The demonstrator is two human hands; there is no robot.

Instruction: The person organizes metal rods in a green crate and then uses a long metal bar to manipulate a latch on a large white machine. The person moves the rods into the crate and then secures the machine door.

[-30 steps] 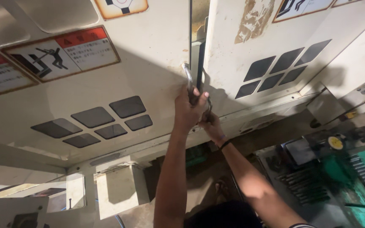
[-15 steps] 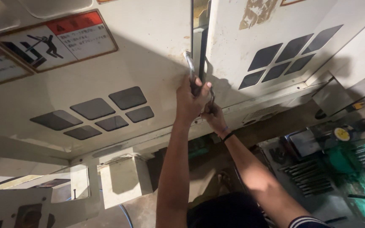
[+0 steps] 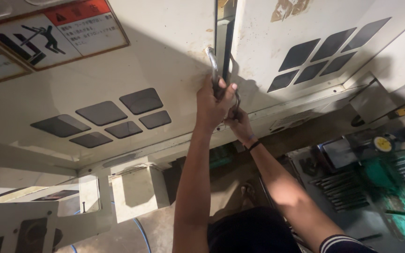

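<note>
Cream machine enclosure (image 3: 165, 70) fills view, green machine (image 3: 399, 187) at 4 o'clock. Left hand (image 3: 214, 105) clenched on metal door handle (image 3: 212, 63) at 12 o'clock by door seam; right hand (image 3: 239, 124) gripping handle's lower end, just below. Step looks like door pull; next move likely needs steady sideways force.

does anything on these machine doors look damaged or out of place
Yes. A torn, peeling sticker sits at the top of the right door, with brown patches showing. Small rust-coloured specks mark the left door edge near the handle.

Both arms reach up to the metal door handle (image 3: 213, 65) — left hand (image 3: 214, 105) clenched around it, right hand (image 3: 238, 124) gripping just below.
</note>
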